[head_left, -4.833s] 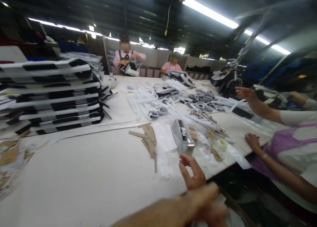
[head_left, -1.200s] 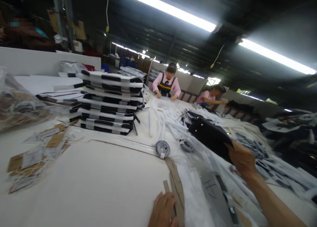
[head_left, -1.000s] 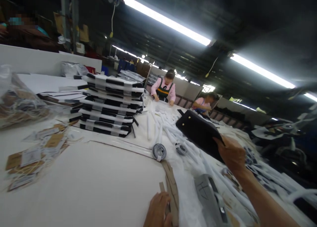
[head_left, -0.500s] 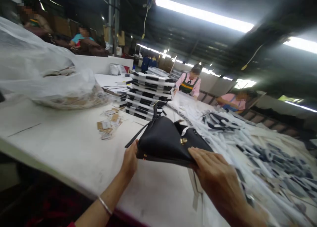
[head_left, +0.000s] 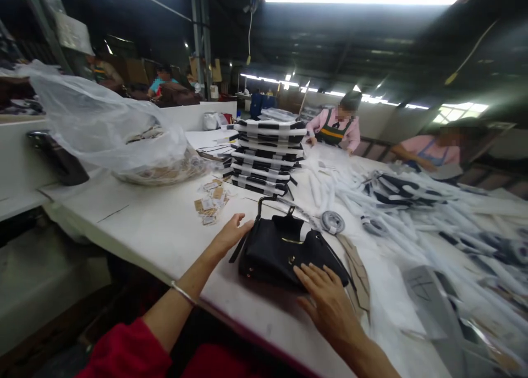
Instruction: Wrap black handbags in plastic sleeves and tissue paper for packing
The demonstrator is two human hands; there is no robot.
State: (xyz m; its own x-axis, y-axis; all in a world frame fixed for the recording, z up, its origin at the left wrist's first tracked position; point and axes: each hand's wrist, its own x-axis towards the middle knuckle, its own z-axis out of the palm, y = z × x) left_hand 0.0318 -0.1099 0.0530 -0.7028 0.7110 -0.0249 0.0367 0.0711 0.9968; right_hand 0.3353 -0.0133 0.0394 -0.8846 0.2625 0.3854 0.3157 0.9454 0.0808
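A black handbag [head_left: 268, 254] with gold-coloured fittings rests on the white table in front of me, its flap folded back and its handle standing up at the far left. My left hand [head_left: 233, 232] is beside the bag's left end, fingers apart, close to the handle; whether the fingertips touch it I cannot tell. My right hand [head_left: 325, 295] lies open with its fingers spread on the bag's front right part. The underside of the bag is hidden.
Wrapped black bags form a stack [head_left: 268, 155] behind the handbag. Small tags [head_left: 210, 202] lie left of it, near a clear plastic bag [head_left: 152, 147]. Wrapped straps [head_left: 404, 229] cover the right side. A co-worker [head_left: 336, 125] in pink stands across the table, another [head_left: 433, 149] farther right.
The handbag has come down from my two-handed hold onto the table and now faces up. My left hand has let go of its end; my right fingers have spread. The view has shifted.
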